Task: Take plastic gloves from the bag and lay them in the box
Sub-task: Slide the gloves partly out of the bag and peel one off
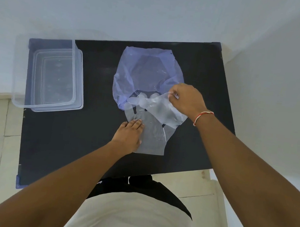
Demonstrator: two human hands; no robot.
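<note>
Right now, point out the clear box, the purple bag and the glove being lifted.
clear box (56, 77), head view, on its bare floor.
purple bag (129, 68), head view, on its left panel.
lifted glove (157, 106), head view, on its palm, pinched by the right hand (187, 100).

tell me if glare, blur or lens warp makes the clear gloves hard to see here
Head view: soft, even light, no harsh glare; clear gloves read faintly against the black table; wide-angle warp bends the table's edges and stretches the forearms; the box nearly vanishes against the pale wall.
</note>
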